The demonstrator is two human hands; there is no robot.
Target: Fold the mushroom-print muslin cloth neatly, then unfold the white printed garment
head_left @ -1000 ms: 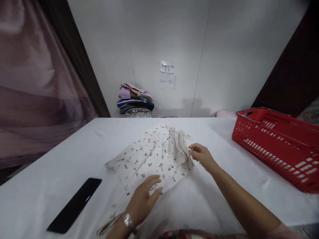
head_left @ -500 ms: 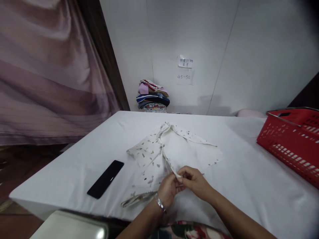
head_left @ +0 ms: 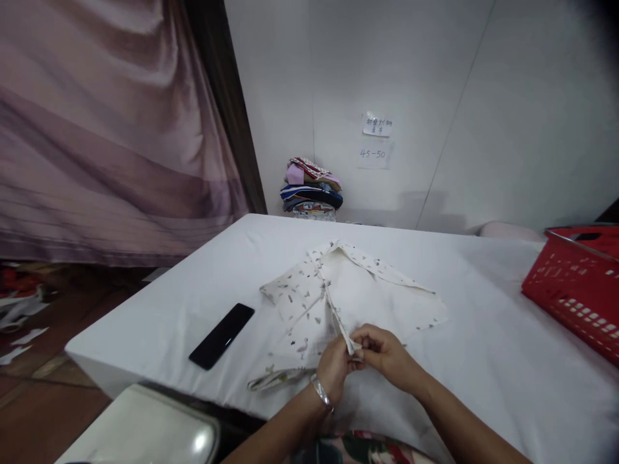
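Observation:
A white shirt (head_left: pixel 302 306) with a small grey print lies spread on the white table, its front parted so the plain inside shows on the right. Near the table's front edge, my left hand (head_left: pixel 333 368) is closed on the shirt's front edge; a silver bracelet (head_left: pixel 322 392) circles that wrist. Meeting it from the right, my right hand (head_left: pixel 382 354) pinches the same strip of cloth between thumb and fingers. Exactly which fingertips of my left hand press the cloth is partly hidden.
A black phone (head_left: pixel 221 336) lies left of the shirt. At right stands a red plastic basket (head_left: pixel 575 290). Folded clothes (head_left: pixel 312 187) are stacked beyond the table's far edge, by the wall. A white seat or box top (head_left: pixel 145 425) sits at the lower left. A pink curtain (head_left: pixel 111 129) hangs at left.
The view has swung a little to the left, so everything sits further right. Both hands keep hold of the shirt's edge, and a little more of its folded end shows between the fingers.

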